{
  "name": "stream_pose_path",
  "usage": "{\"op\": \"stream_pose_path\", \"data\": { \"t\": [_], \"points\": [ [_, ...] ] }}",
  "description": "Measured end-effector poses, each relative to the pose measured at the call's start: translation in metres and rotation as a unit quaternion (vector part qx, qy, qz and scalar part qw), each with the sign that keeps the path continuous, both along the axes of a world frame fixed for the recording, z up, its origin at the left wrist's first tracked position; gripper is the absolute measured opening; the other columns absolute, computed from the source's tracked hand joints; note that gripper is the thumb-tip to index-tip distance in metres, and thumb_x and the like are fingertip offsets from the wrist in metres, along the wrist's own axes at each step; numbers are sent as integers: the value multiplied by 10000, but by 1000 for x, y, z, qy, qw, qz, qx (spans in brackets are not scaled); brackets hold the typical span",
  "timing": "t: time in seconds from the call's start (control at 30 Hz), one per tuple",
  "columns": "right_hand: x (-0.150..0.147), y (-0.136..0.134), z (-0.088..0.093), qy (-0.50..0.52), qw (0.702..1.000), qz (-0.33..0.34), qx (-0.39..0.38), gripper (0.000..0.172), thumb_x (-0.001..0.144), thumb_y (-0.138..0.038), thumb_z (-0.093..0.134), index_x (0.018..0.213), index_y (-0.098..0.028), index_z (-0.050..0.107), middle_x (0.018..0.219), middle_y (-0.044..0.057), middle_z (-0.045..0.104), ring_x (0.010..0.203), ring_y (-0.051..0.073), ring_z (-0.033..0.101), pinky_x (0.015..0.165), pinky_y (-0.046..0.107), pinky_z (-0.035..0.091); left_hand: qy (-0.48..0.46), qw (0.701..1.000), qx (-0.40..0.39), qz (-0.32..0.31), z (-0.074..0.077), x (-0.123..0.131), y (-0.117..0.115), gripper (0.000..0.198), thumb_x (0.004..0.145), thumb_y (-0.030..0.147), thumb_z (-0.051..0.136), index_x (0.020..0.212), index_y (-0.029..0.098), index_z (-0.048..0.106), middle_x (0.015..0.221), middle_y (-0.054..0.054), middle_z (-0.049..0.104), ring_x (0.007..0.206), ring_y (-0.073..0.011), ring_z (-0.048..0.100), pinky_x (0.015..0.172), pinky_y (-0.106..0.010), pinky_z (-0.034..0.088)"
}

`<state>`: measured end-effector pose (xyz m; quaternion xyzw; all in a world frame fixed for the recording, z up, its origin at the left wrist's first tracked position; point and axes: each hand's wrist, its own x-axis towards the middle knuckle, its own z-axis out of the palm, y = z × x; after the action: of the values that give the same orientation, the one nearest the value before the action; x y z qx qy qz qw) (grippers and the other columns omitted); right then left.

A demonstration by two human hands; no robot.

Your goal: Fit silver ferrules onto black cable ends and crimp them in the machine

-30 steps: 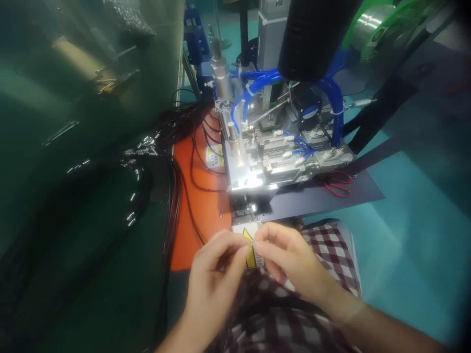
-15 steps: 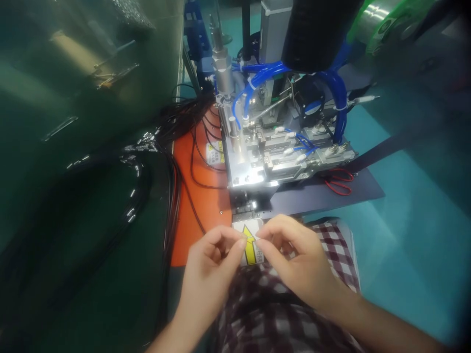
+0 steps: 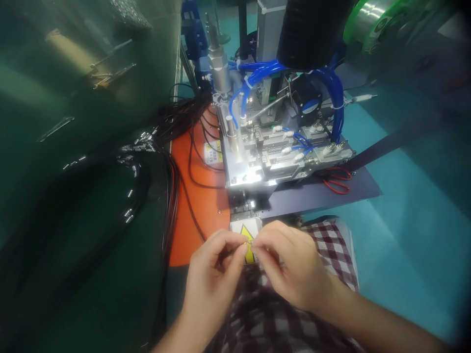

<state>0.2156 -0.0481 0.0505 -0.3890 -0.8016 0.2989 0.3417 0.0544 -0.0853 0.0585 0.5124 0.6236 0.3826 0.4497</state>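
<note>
My left hand (image 3: pixel 217 264) and my right hand (image 3: pixel 290 260) meet in front of my lap, each with thumb and forefinger pinched together. Between the fingertips is something tiny and pale, too small to make out. Just beyond and below them lies a white label with a yellow arrow (image 3: pixel 247 229), partly covered by my fingers. A metal machine (image 3: pixel 243 174) with bright clamps and cylinders stands past the label.
Bundles of black cables with shiny metal ends (image 3: pixel 145 139) lie on the dark green surface (image 3: pixel 91 274) at left, some over the orange plate (image 3: pixel 198 220). Blue air hoses (image 3: pixel 265 71) arch above the machine. A green-rimmed wire spool (image 3: pixel 371 22) sits at upper right; a red cord (image 3: pixel 338 181) lies below.
My right fingertips have come closer to the left ones and now nearly touch them. The whole view has shifted slightly.
</note>
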Motion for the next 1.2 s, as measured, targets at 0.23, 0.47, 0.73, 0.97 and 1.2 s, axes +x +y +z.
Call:
{"op": "stream_pose_path", "data": {
  "t": [0.23,0.47,0.73,0.97,1.2],
  "points": [
    [1,13,18,-30,984,24,-172,147,879,-123,483,753,-192,517,725,-25,552,627,109,497,587,251,342,45,998,12,-38,8,0,3,70,839,183,590,806,208,647,738,17,619,623,-105,523,542,-187,400],
    [1,28,28,-30,941,47,-333,134,812,-157,544,684,-187,568,592,-47,509,549,102,442,498,231,291,-52,994,-73,-65,15,-4,8,64,813,226,627,774,181,649,738,-4,635,675,-131,563,594,-200,444],
    [5,30,25,42,906,85,-414,133,824,-199,525,693,-183,543,604,-44,479,545,98,413,489,228,304,-56,993,-96,-40,13,-9,10,102,806,284,654,817,184,673,736,-9,650,666,-138,568,588,-216,444],
    [2,24,16,178,849,59,-494,149,827,-227,551,697,-175,501,600,-67,409,526,74,327,484,222,256,-52,996,-73,-15,15,-8,9,122,797,297,674,840,184,685,797,-27,684,682,-136,587,607,-215,462],
    [1,27,8,241,759,91,-598,200,763,-279,618,627,-164,527,532,-80,365,475,59,229,453,239,134,-95,994,-49,6,12,-8,6,62,779,240,698,831,208,705,766,-10,668,679,-127,569,608,-202,458]
  ]
}}
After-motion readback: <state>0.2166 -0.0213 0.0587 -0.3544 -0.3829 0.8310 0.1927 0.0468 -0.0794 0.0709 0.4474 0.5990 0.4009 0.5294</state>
